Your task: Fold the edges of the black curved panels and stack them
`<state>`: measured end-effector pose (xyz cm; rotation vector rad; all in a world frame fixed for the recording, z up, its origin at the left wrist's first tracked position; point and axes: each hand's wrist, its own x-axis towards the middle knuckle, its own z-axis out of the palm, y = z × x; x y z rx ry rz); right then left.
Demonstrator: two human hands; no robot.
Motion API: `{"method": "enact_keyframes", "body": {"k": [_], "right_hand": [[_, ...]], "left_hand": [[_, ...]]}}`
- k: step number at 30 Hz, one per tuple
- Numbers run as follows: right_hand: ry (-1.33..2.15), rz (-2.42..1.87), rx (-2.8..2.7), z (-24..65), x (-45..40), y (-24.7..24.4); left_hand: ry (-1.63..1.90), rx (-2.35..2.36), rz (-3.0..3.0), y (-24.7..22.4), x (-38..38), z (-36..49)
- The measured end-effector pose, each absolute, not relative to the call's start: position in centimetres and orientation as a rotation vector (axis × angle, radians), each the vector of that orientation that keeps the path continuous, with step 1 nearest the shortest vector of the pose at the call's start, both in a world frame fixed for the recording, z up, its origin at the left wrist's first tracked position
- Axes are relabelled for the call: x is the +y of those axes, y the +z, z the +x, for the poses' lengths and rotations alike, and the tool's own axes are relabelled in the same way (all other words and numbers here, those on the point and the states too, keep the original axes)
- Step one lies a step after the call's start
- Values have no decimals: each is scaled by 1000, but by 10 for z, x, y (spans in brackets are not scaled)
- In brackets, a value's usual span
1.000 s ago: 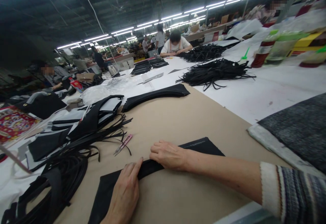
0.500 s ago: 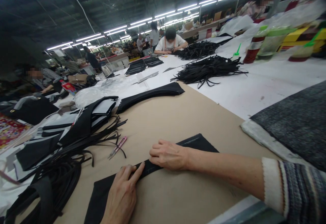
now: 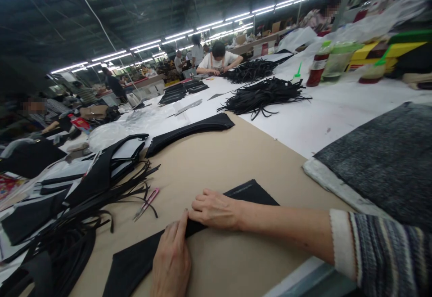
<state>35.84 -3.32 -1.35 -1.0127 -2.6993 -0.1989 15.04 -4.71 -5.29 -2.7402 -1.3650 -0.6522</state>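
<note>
Black strip (image 3: 131, 260) — left hand (image 3: 172, 256), right hand (image 3: 216, 209) atop, beige sheet (image 3: 205, 162) beneath

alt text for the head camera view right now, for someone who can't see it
A person's left hand and right hand rest on a curved black piece on a tan work surface. Pink-handled snips and loose black strips lie to the left, with a stack of curved black pieces farther away.
</note>
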Motion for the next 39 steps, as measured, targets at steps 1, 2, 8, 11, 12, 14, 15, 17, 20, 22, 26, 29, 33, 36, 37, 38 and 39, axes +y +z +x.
{"method": "enact_keyframes", "body": {"k": [1,2,8,11,12,14,15,17,20,22,26,29,33,36,37,38,39], "right_hand": [[-193,-1007,-2706,363,-32,-13],[-189,-999,-2717,369,-31,-13],[-177,-955,-2763,394,-33,-11],[-177,-946,-2767,395,-36,-11],[-181,-943,-2763,395,-36,-12],[-192,-930,-2757,395,-37,-14],[-198,-923,-2754,395,-38,-15],[-205,-912,-2749,396,-38,-17],[-220,-912,-2746,397,-40,-16],[-226,-922,-2756,396,-40,-15],[-236,-942,-2755,394,-40,-14],[-240,-917,-2755,396,-39,-14],[-254,-904,-2755,410,-39,-12],[-275,-923,-2755,424,-42,-11],[-284,-925,-2755,428,-44,-11],[-291,-925,-2753,431,-45,-12],[-295,-923,-2749,433,-46,-12]], "left_hand": [[-648,-1342,-2741,-53,-48,148],[-630,-1317,-2756,-53,-49,147],[-435,-1316,-2823,-42,-47,147],[-402,-1303,-2786,-42,-46,151],[-396,-1293,-2771,-43,-46,151],[-379,-1259,-2745,-47,-45,151],[-380,-1233,-2732,-48,-45,150],[-392,-1172,-2707,-50,-44,149],[-425,-1098,-2726,-46,-43,151],[-447,-1118,-2768,-40,-43,158],[-555,-1202,-2809,-34,-48,183],[-544,-1296,-2805,-36,-52,197],[-480,-1355,-2835,-37,-52,197],[-424,-1343,-2892,-37,-48,192],[-413,-1326,-2906,-37,-47,191],[-406,-1304,-2916,-38,-46,190],[-402,-1283,-2922,-38,-45,190]]}}
